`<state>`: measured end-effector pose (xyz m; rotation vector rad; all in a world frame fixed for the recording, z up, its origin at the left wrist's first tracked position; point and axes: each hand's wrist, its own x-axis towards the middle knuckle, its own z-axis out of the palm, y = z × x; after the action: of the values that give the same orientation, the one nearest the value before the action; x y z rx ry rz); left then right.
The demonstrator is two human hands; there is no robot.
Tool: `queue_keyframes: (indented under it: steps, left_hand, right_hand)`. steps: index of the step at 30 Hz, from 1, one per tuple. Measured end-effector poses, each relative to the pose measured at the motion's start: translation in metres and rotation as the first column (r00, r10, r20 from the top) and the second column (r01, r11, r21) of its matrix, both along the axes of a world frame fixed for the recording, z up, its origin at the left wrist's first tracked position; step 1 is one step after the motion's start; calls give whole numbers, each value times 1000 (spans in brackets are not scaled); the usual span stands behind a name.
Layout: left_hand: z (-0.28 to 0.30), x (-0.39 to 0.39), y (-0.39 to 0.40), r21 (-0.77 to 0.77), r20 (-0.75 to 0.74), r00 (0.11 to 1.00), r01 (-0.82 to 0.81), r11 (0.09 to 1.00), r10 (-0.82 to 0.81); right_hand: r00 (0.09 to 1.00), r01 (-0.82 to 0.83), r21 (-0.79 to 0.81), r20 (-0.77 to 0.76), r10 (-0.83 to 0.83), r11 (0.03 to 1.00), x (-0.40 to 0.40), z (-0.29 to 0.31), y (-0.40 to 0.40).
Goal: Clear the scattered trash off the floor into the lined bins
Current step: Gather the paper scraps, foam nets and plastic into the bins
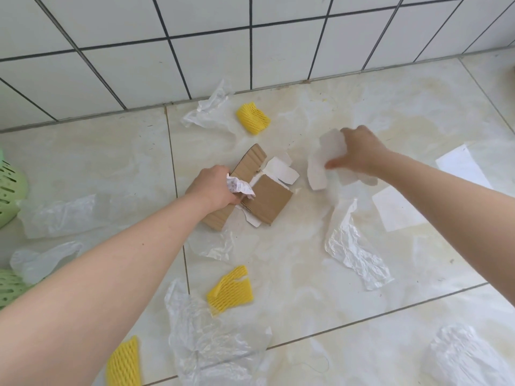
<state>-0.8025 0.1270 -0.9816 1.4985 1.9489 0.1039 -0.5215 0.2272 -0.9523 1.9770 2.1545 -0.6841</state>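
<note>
My left hand (211, 186) is closed around a crumpled printed paper (240, 186) and rests on a torn brown cardboard piece (267, 199) lying on the floor. My right hand (359, 151) grips white torn card pieces (323, 162) just right of the cardboard. Yellow foam nets lie near the wall (253, 118), below the cardboard (230, 291) and at the bottom left (124, 363). Clear plastic bags are scattered about: near the wall (206, 112), at the left (61, 215), at the right (354, 246) and at the bottom (211, 341).
Green slotted bins (8, 188) show at the left edge, a second one lower (8, 288). White paper sheets (459, 165) lie at the right. A white tiled wall (250, 37) bounds the floor at the back. Another plastic bag (462, 358) sits bottom right.
</note>
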Motion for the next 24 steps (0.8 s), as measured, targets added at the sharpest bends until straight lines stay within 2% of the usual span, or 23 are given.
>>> queue_keyframes:
  steps: [2, 4, 6, 9, 11, 13, 15, 18, 24]
  left_hand:
    - [3, -8, 1, -16, 65, 995, -70, 997, 71]
    - [5, -13, 4, -45, 198, 963, -176, 983, 181]
    - [9, -15, 9, -92, 353, 892, -267, 959, 283]
    - [9, -8, 13, -153, 436, 837, -293, 944, 331]
    - [8, 1, 13, -183, 446, 835, -267, 946, 322]
    - [6, 10, 13, -171, 398, 872, -235, 957, 285]
    - [5, 18, 10, -159, 340, 895, -247, 956, 288]
    - [1, 26, 7, -217, 352, 879, -258, 941, 322]
    - [-6, 29, -6, -200, 329, 885, -275, 940, 329]
  right_hand:
    - [987, 75, 33, -141, -70, 997, 5, 15, -2]
    - [959, 74, -61, -269, -88, 995, 3, 30, -13]
    - [951, 2, -153, -304, -49, 988, -10, 37, -29]
    - [952, -108, -211, -303, 40, 971, -39, 31, -49]
    - [938, -138, -251, -344, 45, 958, -56, 20, -58]
    - [932, -137, -272, -361, 31, 953, -69, 5, -64]
    - [953, -120, -253, -302, 39, 960, -79, -8, -70]
    - [982, -140, -230, -160, 104, 963, -91, -19, -83]
    - [990, -101, -193, -119, 79, 976, -87, -30, -103]
